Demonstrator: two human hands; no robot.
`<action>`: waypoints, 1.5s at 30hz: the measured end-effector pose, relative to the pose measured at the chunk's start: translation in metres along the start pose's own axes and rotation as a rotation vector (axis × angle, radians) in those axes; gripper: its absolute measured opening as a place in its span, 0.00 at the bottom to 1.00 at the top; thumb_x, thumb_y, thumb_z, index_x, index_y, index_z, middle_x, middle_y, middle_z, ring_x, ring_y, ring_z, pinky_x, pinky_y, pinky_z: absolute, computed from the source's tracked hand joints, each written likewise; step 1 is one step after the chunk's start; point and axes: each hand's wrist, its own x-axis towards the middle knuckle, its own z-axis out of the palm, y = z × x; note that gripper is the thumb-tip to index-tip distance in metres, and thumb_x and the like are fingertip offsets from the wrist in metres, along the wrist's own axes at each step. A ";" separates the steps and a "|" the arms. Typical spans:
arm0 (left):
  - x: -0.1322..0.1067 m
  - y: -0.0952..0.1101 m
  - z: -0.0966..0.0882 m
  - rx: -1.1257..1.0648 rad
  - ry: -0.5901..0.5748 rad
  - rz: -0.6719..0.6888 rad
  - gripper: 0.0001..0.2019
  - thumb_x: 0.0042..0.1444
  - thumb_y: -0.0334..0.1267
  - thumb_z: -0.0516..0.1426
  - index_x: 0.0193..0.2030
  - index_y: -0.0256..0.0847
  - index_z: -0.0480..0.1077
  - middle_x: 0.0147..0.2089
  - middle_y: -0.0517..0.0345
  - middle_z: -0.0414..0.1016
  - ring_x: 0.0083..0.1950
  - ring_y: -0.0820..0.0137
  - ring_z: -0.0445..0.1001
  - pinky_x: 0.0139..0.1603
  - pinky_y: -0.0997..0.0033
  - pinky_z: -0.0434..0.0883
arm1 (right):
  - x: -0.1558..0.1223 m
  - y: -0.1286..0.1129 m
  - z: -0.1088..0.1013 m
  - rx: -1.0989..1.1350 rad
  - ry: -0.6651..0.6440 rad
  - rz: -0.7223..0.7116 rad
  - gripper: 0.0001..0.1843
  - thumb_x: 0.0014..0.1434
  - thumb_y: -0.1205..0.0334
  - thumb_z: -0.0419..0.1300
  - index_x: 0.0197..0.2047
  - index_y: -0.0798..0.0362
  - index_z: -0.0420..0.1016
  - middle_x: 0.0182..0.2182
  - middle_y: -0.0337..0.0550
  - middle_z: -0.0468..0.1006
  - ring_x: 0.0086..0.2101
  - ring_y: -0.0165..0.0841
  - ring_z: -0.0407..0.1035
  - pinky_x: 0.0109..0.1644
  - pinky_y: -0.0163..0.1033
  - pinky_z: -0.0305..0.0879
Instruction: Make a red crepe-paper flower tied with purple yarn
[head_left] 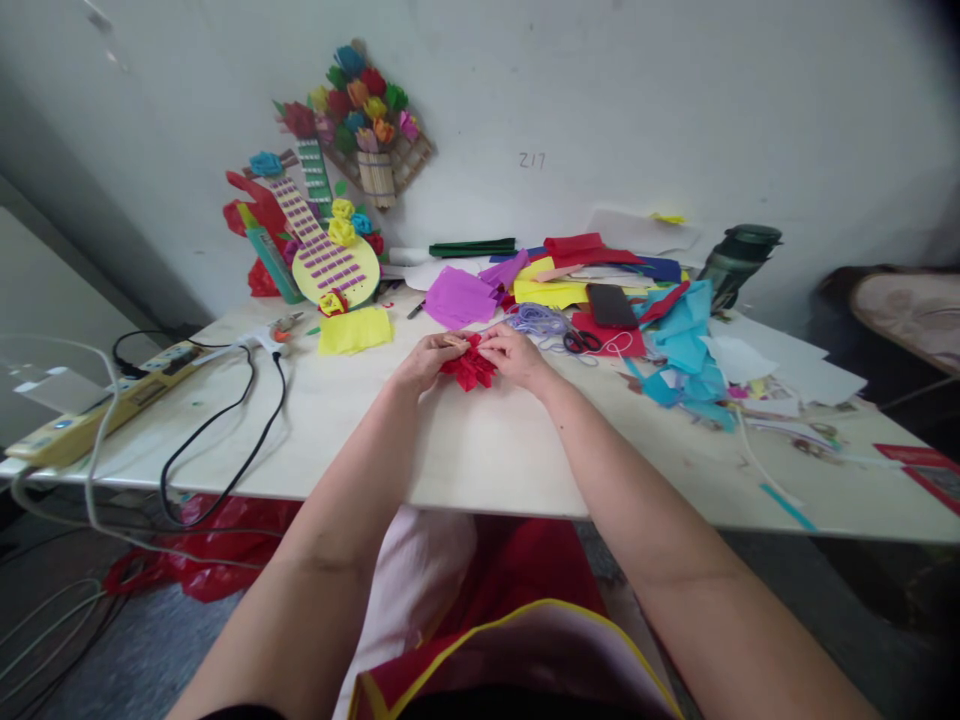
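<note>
A red crepe paper flower (471, 370) with ruffled petals is held just above the middle of the white table. My left hand (433, 358) grips its left side, fingers closed on the paper. On the right, the fingers of my right hand (514, 353) pinch the flower's upper edge. The fingertips partly cover its top. Close behind my right hand lie a bundle of lilac cord (538, 319) and black-handled scissors (583, 342). A purple sheet of crepe paper (457, 297) is just beyond both hands.
Yellow paper (355, 331), a hot glue gun (274, 335) and a power strip (105, 408) are on the left. Paper-flower decorations (336, 262) lean on the wall. A phone (610, 305), blue paper scraps (684, 345) and a dark bottle (739, 265) stand right.
</note>
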 end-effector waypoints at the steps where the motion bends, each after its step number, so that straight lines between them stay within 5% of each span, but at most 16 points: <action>1: 0.000 0.000 0.000 0.004 0.000 -0.007 0.06 0.38 0.29 0.65 0.22 0.34 0.71 0.42 0.49 0.76 0.35 0.72 0.74 0.40 0.72 0.68 | 0.000 0.000 0.000 -0.006 -0.010 0.003 0.10 0.56 0.64 0.55 0.32 0.53 0.78 0.38 0.44 0.73 0.36 0.30 0.67 0.41 0.37 0.64; 6: -0.001 0.001 0.001 0.026 -0.020 -0.009 0.07 0.38 0.31 0.65 0.22 0.34 0.71 0.40 0.49 0.76 0.35 0.72 0.74 0.39 0.72 0.68 | 0.000 0.000 -0.001 -0.053 -0.028 0.007 0.09 0.56 0.63 0.56 0.30 0.52 0.78 0.38 0.43 0.74 0.36 0.30 0.67 0.41 0.36 0.64; 10: -0.002 0.000 0.001 0.063 -0.053 -0.060 0.09 0.40 0.36 0.65 0.26 0.33 0.73 0.28 0.53 0.74 0.27 0.73 0.70 0.30 0.73 0.65 | 0.000 -0.001 -0.002 -0.094 0.007 -0.008 0.10 0.56 0.63 0.55 0.30 0.52 0.78 0.39 0.43 0.74 0.37 0.32 0.68 0.42 0.37 0.64; 19: -0.002 0.001 0.000 0.104 -0.078 -0.152 0.14 0.43 0.43 0.63 0.19 0.35 0.67 0.17 0.58 0.66 0.19 0.77 0.62 0.22 0.73 0.55 | -0.001 -0.007 -0.005 -0.144 0.047 -0.006 0.08 0.55 0.64 0.56 0.30 0.51 0.76 0.42 0.40 0.74 0.33 0.30 0.67 0.36 0.36 0.61; 29: -0.002 -0.001 -0.002 0.092 -0.076 -0.145 0.12 0.42 0.42 0.64 0.22 0.34 0.70 0.20 0.55 0.70 0.21 0.75 0.65 0.25 0.74 0.60 | -0.003 -0.015 -0.006 -0.243 0.036 -0.043 0.10 0.57 0.64 0.54 0.31 0.51 0.77 0.46 0.41 0.73 0.33 0.30 0.68 0.35 0.36 0.61; 38: -0.001 -0.001 -0.003 0.132 -0.088 -0.024 0.10 0.40 0.37 0.65 0.29 0.32 0.76 0.25 0.52 0.75 0.26 0.73 0.70 0.31 0.73 0.64 | 0.001 0.003 -0.006 0.028 -0.031 0.023 0.08 0.53 0.65 0.57 0.29 0.53 0.78 0.36 0.43 0.72 0.36 0.31 0.67 0.41 0.37 0.64; 45: 0.003 -0.004 -0.006 0.130 -0.090 0.015 0.11 0.37 0.38 0.67 0.26 0.32 0.75 0.42 0.46 0.76 0.34 0.70 0.73 0.40 0.70 0.67 | 0.002 0.008 -0.008 0.152 -0.032 0.034 0.08 0.51 0.69 0.57 0.27 0.56 0.78 0.33 0.43 0.71 0.33 0.29 0.65 0.39 0.37 0.63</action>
